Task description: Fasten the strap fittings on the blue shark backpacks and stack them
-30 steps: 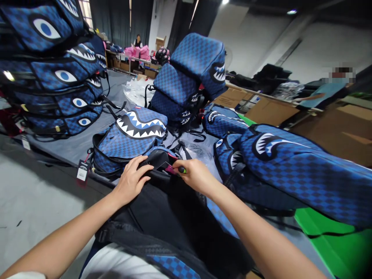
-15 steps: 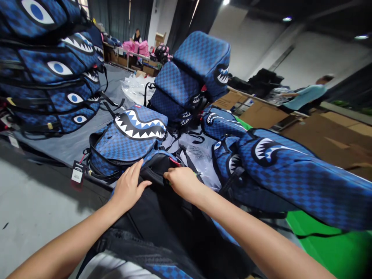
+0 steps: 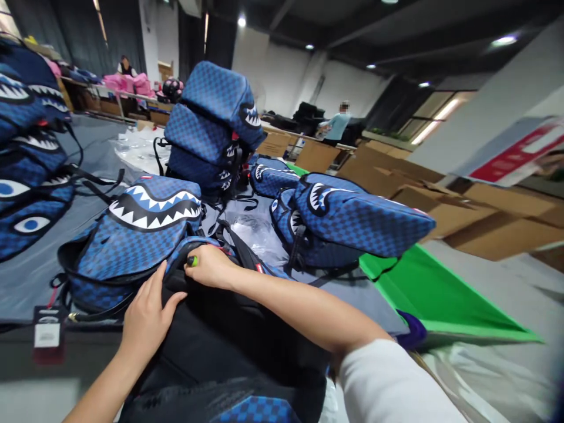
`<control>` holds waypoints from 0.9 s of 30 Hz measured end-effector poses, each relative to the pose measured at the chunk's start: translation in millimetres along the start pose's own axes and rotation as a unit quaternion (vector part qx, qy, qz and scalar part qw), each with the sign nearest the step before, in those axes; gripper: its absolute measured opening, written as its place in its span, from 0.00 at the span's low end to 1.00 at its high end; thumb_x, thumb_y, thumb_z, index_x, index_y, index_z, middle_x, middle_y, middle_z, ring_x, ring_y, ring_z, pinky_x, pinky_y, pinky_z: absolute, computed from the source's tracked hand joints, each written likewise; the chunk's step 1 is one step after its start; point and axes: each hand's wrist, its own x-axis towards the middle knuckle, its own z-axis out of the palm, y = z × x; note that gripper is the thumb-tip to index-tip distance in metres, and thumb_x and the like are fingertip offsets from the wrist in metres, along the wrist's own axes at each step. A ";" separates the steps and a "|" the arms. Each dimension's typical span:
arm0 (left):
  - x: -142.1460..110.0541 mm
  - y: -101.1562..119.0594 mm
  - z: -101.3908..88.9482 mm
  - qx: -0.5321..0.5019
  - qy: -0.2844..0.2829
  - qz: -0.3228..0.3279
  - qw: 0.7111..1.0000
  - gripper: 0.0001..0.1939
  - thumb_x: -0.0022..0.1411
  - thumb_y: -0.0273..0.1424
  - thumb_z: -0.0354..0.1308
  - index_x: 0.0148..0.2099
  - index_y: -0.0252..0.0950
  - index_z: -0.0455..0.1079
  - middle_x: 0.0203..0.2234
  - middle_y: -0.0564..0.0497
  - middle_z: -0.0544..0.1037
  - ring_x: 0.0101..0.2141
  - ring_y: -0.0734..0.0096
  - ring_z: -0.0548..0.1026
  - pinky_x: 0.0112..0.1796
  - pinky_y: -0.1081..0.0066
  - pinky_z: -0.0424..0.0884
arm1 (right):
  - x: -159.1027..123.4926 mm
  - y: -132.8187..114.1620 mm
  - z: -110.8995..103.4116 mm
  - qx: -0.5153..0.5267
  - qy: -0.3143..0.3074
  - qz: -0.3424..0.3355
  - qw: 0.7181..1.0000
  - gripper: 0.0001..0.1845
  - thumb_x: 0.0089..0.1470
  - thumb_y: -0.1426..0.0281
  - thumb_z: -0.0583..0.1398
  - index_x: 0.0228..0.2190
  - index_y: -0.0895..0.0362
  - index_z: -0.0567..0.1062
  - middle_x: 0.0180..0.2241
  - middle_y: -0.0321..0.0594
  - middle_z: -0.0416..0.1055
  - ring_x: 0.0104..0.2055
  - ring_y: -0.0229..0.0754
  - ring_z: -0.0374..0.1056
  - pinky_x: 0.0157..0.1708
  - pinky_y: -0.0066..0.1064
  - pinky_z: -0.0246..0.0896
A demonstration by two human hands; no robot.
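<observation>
A black-lined backpack [image 3: 229, 341] with blue-and-black checks on its outside lies in front of me, its lining facing up. My left hand [image 3: 150, 311] rests on its left edge, fingers stretched out and thumb apart. Near the top edge, my right hand [image 3: 209, 267] is closed around a small black tool with a yellow-green part [image 3: 192, 261]; most of it is hidden in the fist. Just beyond my left hand sits a checked backpack with a shark-mouth print [image 3: 147, 217], its zip partly undone. A dark hang tag [image 3: 47, 335] dangles from it.
Stacked checked backpacks stand at the left [image 3: 33, 158] and at the back [image 3: 211, 123]. More shark-print backpacks [image 3: 352, 217] lie at the right, by a green sheet [image 3: 440, 288]. Clear plastic [image 3: 259, 238] lies between. Cardboard boxes [image 3: 484, 229] and two people are farther off.
My view has swung to the right, so things appear farther left. My right hand stays closed at the bag's top edge, and the yellow-green part of the tool now shows.
</observation>
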 end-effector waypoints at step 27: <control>56.9 70.5 -89.2 -0.106 -0.164 -0.106 0.975 0.43 0.42 0.62 0.61 0.52 0.39 0.74 0.09 0.60 0.69 0.13 0.63 0.69 0.16 0.69 0.63 | -208.4 94.6 -16.5 0.382 -0.211 0.172 0.883 0.21 0.56 0.67 0.61 0.51 0.59 0.74 0.28 0.36 0.75 0.23 0.33 0.72 0.15 0.16 0.56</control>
